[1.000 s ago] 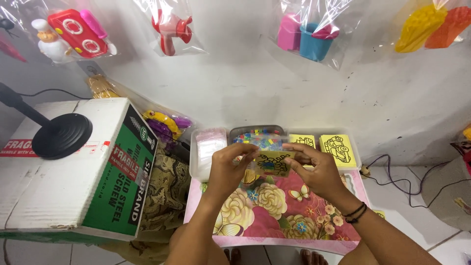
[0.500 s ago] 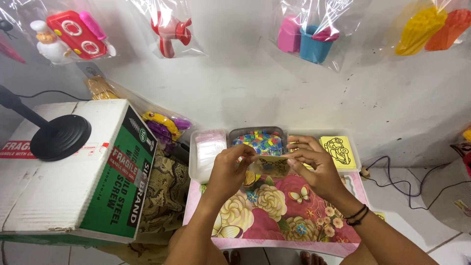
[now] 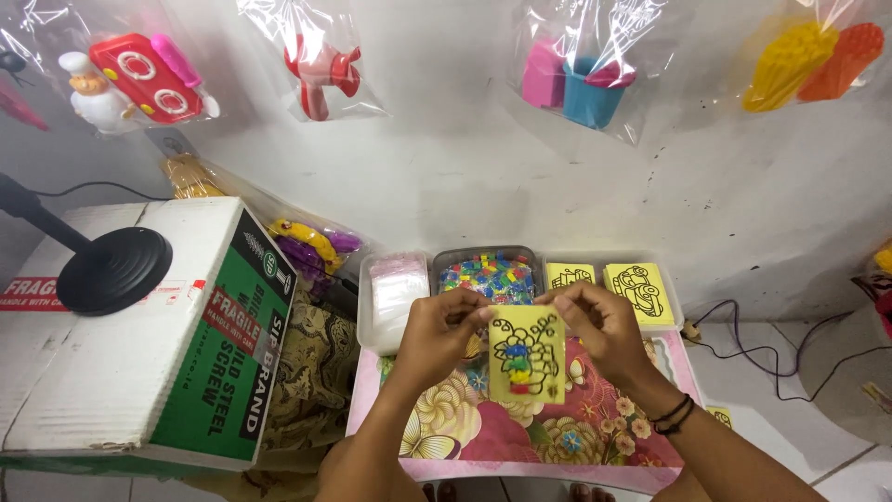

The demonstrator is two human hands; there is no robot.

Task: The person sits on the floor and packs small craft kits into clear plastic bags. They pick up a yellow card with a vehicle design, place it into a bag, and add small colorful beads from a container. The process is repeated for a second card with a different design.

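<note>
Over floral table (image 3: 483, 437), both hands pinch yellow card (image 3: 527, 355)

Upright yellow picture card (image 3: 527, 355), partly coloured

I see a yellow card (image 3: 527, 355) with a black outline drawing, partly filled in red, blue, green and yellow. Under it the bench cloth (image 3: 483, 437) is pink with cream, yellow and magenta flowers. The tray of beads (image 3: 487, 276) mixes blue, green, red and yellow. 2 more yellow cards (image 3: 609, 284) carry black outline drawings. The box (image 3: 139, 344) is white with a green side.
</note>
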